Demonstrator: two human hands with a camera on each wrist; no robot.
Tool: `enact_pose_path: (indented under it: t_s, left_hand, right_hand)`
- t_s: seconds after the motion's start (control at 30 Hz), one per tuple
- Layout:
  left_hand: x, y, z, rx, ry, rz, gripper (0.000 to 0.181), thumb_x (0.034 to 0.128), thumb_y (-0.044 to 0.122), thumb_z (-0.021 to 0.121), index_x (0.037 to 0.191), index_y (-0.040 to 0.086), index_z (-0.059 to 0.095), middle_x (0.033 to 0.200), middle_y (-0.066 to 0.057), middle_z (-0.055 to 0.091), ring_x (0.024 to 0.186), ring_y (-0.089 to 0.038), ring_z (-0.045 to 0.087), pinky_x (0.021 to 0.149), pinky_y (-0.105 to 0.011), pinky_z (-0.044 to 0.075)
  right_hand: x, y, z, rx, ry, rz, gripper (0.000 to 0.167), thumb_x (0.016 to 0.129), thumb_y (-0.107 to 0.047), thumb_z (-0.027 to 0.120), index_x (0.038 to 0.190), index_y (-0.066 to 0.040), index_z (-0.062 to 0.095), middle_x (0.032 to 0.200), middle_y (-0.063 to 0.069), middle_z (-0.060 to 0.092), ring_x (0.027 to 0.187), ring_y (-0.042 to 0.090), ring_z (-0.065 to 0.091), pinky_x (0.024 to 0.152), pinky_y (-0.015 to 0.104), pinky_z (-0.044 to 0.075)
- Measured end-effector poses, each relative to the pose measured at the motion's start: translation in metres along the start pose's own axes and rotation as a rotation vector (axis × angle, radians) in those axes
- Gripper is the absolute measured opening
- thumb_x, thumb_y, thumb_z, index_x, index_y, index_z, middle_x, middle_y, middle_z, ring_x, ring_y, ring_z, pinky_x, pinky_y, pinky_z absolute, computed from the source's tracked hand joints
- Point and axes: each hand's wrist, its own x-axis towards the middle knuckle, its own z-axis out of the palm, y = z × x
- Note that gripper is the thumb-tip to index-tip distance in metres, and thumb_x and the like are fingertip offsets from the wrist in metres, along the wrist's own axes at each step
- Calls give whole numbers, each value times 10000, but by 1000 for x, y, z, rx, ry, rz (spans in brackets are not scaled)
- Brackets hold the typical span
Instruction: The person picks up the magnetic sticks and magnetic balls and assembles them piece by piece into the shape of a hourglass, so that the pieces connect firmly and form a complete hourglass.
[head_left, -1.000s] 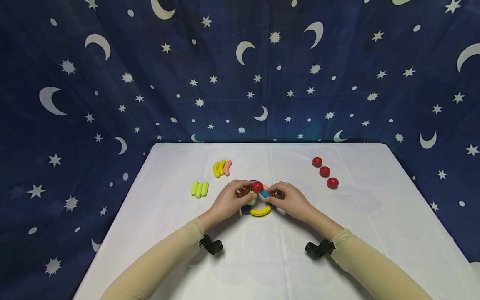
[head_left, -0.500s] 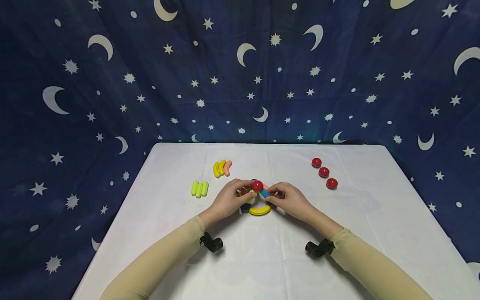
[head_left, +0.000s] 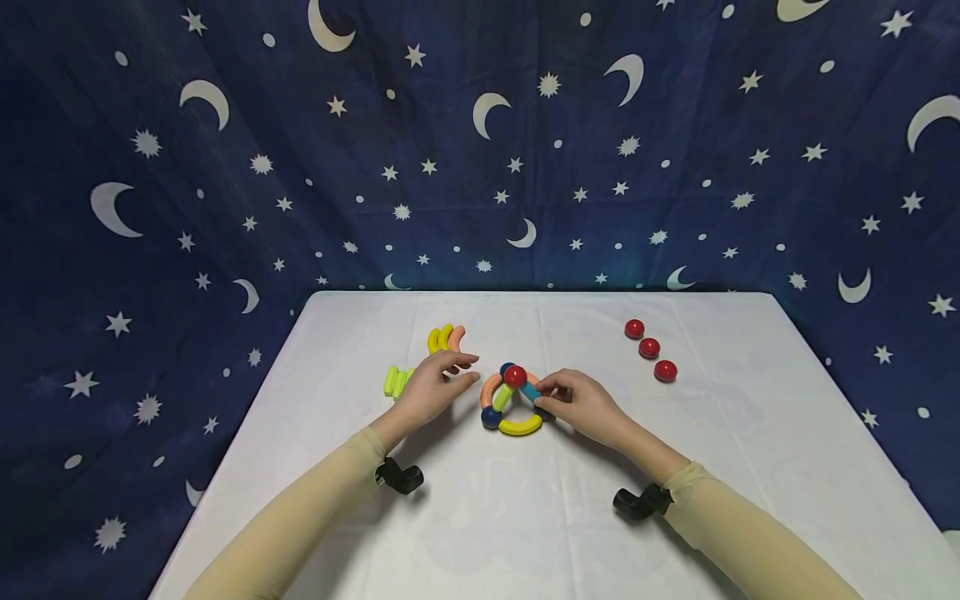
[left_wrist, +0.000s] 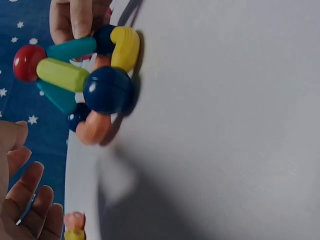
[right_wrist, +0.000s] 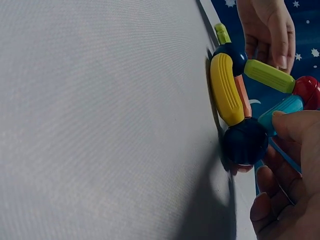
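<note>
A small pyramid of magnetic rods and balls stands on the table. Its red ball (head_left: 515, 377) forms the top, joined to a lime green rod (head_left: 503, 397) and a blue rod (head_left: 529, 392); another blue-green rod (left_wrist: 56, 96) shows in the left wrist view. Dark blue balls (head_left: 491, 417) mark the base corners, linked by a yellow curved rod (head_left: 521, 427) and orange curved rods (head_left: 488, 390). My right hand (head_left: 585, 406) pinches the blue rod between thumb and fingers. Left of the pyramid, my left hand (head_left: 431, 387) is apart from it, fingers loosely extended and holding nothing.
Yellow curved rods (head_left: 446, 337) and an orange one (head_left: 457, 337) lie behind my left hand, with lime green rods (head_left: 392, 381) beside it, partly covered. Three red balls (head_left: 649, 348) sit in a diagonal row at the back right of the white table (head_left: 480, 517).
My left hand has let go near the top of the pyramid and moved left, uncovering the green rod and left orange curve. My right hand keeps its place.
</note>
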Motion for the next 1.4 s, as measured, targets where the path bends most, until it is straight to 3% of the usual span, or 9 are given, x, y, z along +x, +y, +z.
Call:
enact_pose_path:
  t_s: [0.2,0.33,0.5,0.67,0.83,1.17,1.4]
  left_hand:
    - [-6,-14,-17,32,75,-48,347,979,225,705,1302,99,702,1219,-67,667,1097,-232,612,925,-410,518]
    - [-7,-25,-38,95,132,-100,339,974,233,693,1286,102,711,1209,-73,665,1089,-261,612,916,-431,516]
    - [-13,-45,-66,188,145,-201,358,986,276,662,1292,96,701,1229,-116,651,1107,-306,604,921,-475,496]
    - [-21,-63,-88,249,89,-324,354,977,331,667,1201,61,710,1179,-136,673,1051,-314,629,862,-465,500]
    - [-25,-70,-98,268,-5,-424,354,958,384,686,1108,63,695,1064,-92,692,896,-247,602,792,-403,469]
    - [-17,-60,-101,396,-103,-483,286,927,360,674,1020,93,721,898,-28,666,763,-209,571,676,-361,444]
    - [-13,-50,-100,544,-157,-489,292,891,310,682,1054,70,719,937,-52,683,751,-218,580,655,-376,462]
  right_hand:
    - [-1,2,1,-5,7,-8,185,942,-275,759,1119,-226,746,979,-68,646,887,201,556,770,373,493]
    - [-1,3,0,-12,11,-4,175,943,-254,756,1116,-226,749,984,-67,648,884,203,557,772,372,499]
    - [-2,4,-1,-11,10,-8,165,945,-253,753,1109,-227,753,988,-68,648,888,201,557,780,370,496]
    - [-3,6,-1,-8,16,-15,156,946,-250,751,1101,-233,754,976,-65,642,881,204,555,766,367,499]
    - [-3,6,-1,-4,15,-15,159,950,-255,746,1107,-228,751,983,-59,638,880,203,550,753,356,498]
    - [-4,5,-1,13,15,-9,161,955,-256,741,1111,-217,746,995,-54,641,884,207,556,752,357,502]
    - [-4,8,-2,-5,4,-27,176,947,-250,751,1122,-229,747,1014,-61,642,883,198,561,761,348,505]
